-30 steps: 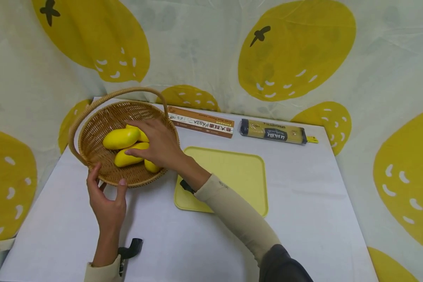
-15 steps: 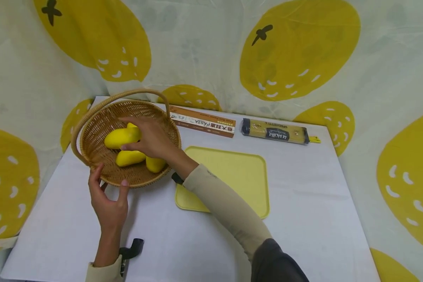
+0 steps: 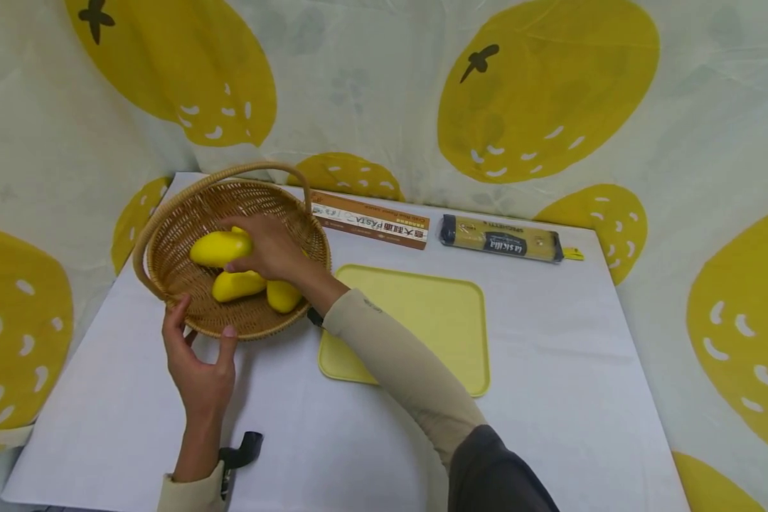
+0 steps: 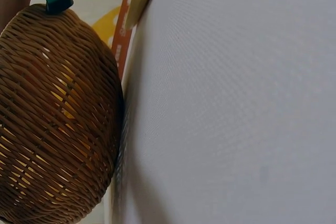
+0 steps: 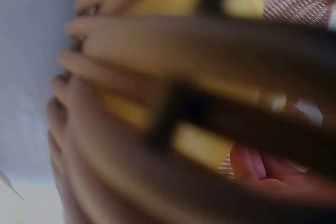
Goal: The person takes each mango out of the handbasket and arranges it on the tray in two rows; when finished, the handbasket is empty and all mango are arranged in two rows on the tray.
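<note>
A round wicker basket (image 3: 192, 299) with a tall arched handle tilts toward me at the table's left, several yellow mangoes inside. My left hand (image 3: 198, 380) grips its front rim, thumb and index finger on the edge. Inside the basket, my right hand (image 3: 272, 245) holds the right end of the upper mango (image 3: 217, 249), its fingers over the top and the thumb below. A lower mango (image 3: 237, 286) and another mango (image 3: 284, 295) lie under this hand. In the left wrist view the basket's woven underside (image 4: 58, 119) fills the left. Blurred wicker strands (image 5: 131, 45) cover the right wrist view.
A pale yellow tray (image 3: 422, 327) lies right of the basket. Behind it are a brown-and-white pasta box (image 3: 371, 220) and a spaghetti packet (image 3: 500, 238). A fruit-print curtain (image 3: 371, 78) hangs along the white table's (image 3: 550, 412) back edge.
My right hand has shifted left in the basket, its thumb moving off the lower mango up to the upper one. My left hand keeps its hold on the rim.
</note>
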Action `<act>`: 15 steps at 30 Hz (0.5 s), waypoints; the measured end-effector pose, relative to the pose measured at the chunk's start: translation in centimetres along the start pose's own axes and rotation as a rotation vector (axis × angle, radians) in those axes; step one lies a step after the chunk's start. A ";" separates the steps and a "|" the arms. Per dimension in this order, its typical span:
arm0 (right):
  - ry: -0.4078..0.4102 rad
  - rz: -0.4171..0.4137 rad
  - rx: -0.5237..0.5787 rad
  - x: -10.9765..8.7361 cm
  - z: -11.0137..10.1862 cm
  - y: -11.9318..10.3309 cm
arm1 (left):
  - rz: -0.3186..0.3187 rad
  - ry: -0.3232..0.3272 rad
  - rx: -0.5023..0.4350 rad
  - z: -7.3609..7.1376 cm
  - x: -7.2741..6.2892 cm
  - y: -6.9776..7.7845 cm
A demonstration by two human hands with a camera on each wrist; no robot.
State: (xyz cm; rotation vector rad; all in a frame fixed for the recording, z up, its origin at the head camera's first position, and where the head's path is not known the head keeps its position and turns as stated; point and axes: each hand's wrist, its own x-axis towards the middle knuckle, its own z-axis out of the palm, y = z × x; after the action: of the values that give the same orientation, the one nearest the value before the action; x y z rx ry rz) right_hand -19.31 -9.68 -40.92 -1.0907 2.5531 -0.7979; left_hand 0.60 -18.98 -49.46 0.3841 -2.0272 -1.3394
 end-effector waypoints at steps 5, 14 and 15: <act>0.019 -0.030 -0.075 0.5 0.9 0.2 | 0.001 0.002 0.002 0.0 0.0 -0.1; 0.006 0.023 -0.146 0.7 1.8 -0.4 | 0.001 0.010 -0.004 0.1 0.2 -0.2; 0.002 0.025 -0.134 0.7 1.8 -0.5 | 0.000 0.010 -0.004 0.1 0.2 -0.3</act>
State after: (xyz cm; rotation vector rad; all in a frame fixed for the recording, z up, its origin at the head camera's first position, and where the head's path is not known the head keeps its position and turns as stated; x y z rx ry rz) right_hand -18.71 -11.19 -42.09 -1.0944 2.6494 -0.6295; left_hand 0.38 -19.16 -49.64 0.3880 -2.0155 -1.3388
